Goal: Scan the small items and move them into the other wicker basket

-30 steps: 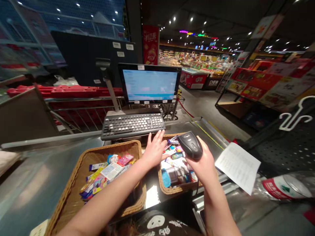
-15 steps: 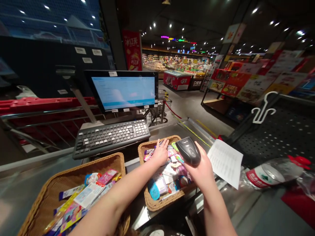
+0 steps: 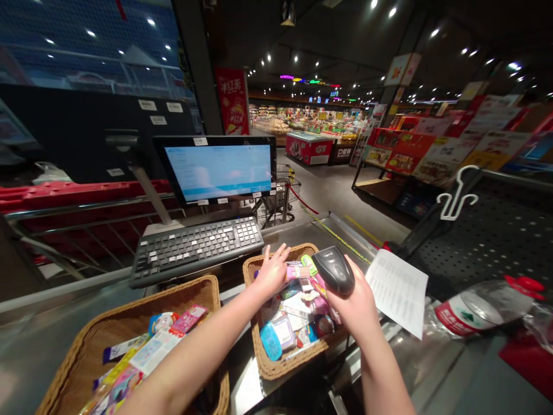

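My right hand (image 3: 356, 297) is wrapped round a black barcode scanner (image 3: 333, 270), held over the right side of a smaller wicker basket (image 3: 270, 372). Packets and small toys fill this basket, among them a blue-and-clear package (image 3: 276, 339) and a pink packet (image 3: 298, 271). Over the basket's far left part, my left hand (image 3: 273, 272) has its fingers stretched out and apart. Its thumb side is close to the pink packet; whether they touch I cannot tell. Under my left forearm stands a larger wicker basket (image 3: 82, 340) with colourful packages (image 3: 149, 351).
A keyboard (image 3: 196, 248) and a lit monitor (image 3: 220, 172) stand behind the baskets. To the right lie a printed sheet (image 3: 400, 291) and a large clear bottle (image 3: 475, 308) with a red cap. A white hanger (image 3: 457, 196) hangs on a black perforated panel.
My left hand has shifted slightly left, its fingers more spread and lifted, uncovering the pink packet. The scanner stays in my right hand, nearly in place. The view has tilted up a little.
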Tool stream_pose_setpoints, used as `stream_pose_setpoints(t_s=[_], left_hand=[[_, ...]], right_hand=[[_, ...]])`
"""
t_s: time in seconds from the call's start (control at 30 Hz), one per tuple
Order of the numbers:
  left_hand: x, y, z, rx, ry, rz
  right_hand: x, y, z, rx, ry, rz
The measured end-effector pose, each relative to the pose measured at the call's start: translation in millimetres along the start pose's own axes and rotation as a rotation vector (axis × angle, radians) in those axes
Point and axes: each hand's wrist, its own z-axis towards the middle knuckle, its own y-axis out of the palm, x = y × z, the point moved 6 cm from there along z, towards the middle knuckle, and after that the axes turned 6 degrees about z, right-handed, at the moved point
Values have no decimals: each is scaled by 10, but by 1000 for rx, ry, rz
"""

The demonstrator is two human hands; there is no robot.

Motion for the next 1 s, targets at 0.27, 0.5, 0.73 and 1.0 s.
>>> stream_pose_setpoints(t_s=[0.27, 0.5, 0.73, 1.0], left_hand=[[-304, -1083, -338, 307, 21, 102], [-500, -1873, -637, 551, -4, 205], [-635, -2271, -1009, 636, -57, 317], [-961, -2463, -1454, 643, -179, 411]], right_hand=[[-213, 48, -30, 3, -41, 10], [-540, 77, -23, 21, -181, 47], [-1035, 205, -10, -6, -362, 77], [-1711, 517, -54, -115, -534, 91]])
